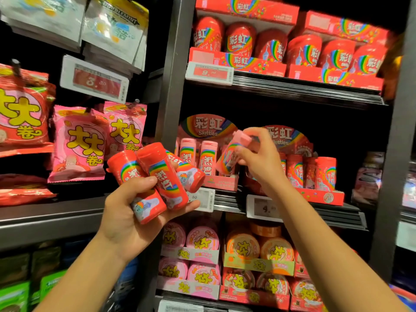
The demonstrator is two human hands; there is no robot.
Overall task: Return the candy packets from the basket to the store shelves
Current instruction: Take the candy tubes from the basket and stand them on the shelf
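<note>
My left hand grips three red Skittles bottles in a bunch, held up in front of the left shelf post. My right hand pinches a pink Skittles bottle near its cap, tilted, over the pink display tray on the middle shelf. Two more pink bottles stand upright in that tray. A red tray to the right holds several red bottles. The basket is out of view.
The upper shelf carries large red Skittles tubs. Round gum tins fill the lower shelves. Pink and red candy bags hang on pegs at left. Price tags line the shelf edges. A dark post divides the bays.
</note>
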